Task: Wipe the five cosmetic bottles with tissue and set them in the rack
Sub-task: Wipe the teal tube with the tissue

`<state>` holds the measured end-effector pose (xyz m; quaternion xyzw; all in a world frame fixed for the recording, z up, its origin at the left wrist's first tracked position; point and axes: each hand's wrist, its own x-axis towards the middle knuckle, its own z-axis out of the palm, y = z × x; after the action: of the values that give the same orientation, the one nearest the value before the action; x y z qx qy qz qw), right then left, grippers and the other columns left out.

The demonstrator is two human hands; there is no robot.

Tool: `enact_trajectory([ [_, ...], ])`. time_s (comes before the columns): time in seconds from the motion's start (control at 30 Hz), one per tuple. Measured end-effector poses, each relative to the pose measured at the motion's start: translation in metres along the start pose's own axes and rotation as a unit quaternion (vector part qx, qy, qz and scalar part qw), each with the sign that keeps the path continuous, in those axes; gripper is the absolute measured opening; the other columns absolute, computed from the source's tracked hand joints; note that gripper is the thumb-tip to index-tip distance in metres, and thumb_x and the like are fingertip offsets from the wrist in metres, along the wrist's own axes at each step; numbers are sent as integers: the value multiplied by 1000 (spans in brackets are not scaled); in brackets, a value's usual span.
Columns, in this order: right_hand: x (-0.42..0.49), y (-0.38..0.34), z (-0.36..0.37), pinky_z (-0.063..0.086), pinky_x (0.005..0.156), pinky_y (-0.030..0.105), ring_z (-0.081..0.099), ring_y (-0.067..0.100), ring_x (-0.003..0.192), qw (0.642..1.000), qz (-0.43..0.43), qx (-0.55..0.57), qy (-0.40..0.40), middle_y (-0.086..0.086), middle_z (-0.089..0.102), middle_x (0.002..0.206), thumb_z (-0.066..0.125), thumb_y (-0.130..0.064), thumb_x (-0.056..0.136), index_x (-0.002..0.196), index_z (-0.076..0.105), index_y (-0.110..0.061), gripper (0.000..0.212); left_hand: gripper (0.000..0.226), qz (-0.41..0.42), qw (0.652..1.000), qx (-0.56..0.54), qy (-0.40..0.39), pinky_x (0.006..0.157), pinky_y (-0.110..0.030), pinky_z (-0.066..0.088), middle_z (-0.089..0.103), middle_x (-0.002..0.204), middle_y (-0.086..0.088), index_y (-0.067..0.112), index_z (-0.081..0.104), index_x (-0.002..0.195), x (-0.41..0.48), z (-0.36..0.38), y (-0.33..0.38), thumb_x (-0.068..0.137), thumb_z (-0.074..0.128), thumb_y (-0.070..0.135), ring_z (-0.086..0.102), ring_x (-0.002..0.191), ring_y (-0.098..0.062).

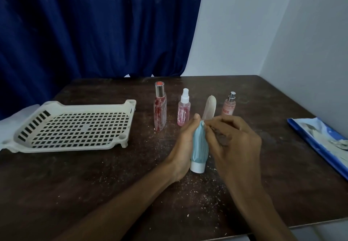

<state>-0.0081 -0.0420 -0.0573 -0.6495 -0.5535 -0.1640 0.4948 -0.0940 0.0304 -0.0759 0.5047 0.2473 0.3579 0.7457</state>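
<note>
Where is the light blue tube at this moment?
Head view: the light blue tube stands cap-down on the table, centre front, gripped by the left hand with the right hand at its top, just in front of the pink spray bottle.

The surface [94, 184] is dark matt wood, gritty with pale crumbs. The rack [75, 147] is matt off-white plastic. The tall bottle [160, 108] is clear and glossy, its cap [159, 89] shiny and metallic. The blue tube [200, 144] looks matt and ribbed. The tissue [207, 126] is white paper. The curtain [94, 24] is blue cloth.
</note>
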Motion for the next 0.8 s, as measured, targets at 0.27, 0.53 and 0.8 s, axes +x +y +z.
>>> enact_trajectory([
  [0.27, -3, 0, -4, 43, 81, 3, 60, 4, 78, 1000, -2, -1, 5, 3, 67, 94, 78, -6, 78, 95, 77, -9, 17, 44, 24, 1000, 2, 8, 69, -26, 49, 65, 73, 4, 23, 66, 74, 2, -1, -3, 104, 38, 41, 61, 70, -10],
  [0.53, -6, -8, -5, 39, 81, -2, 57, 0, 80, 1000, -15, 7, -6, 2, 66, 95, 78, -6, 78, 95, 77, -8, 18, 44, 39, 999, 30, -3, 70, -23, 52, 69, 75, 7, 19, 63, 82, 3, -1, -5, 106, 32, 38, 66, 73, -7],
  [0.8, -5, -11, -2, 54, 74, 21, 63, 11, 82, 999, -34, 8, -5, 4, 66, 98, 75, -10, 81, 99, 76, -8, 18, 44, 43, 998, 44, -5, 78, -27, 55, 73, 87, 2, 18, 66, 95, 3, -3, -8, 106, 29, 40, 69, 85, -11],
])
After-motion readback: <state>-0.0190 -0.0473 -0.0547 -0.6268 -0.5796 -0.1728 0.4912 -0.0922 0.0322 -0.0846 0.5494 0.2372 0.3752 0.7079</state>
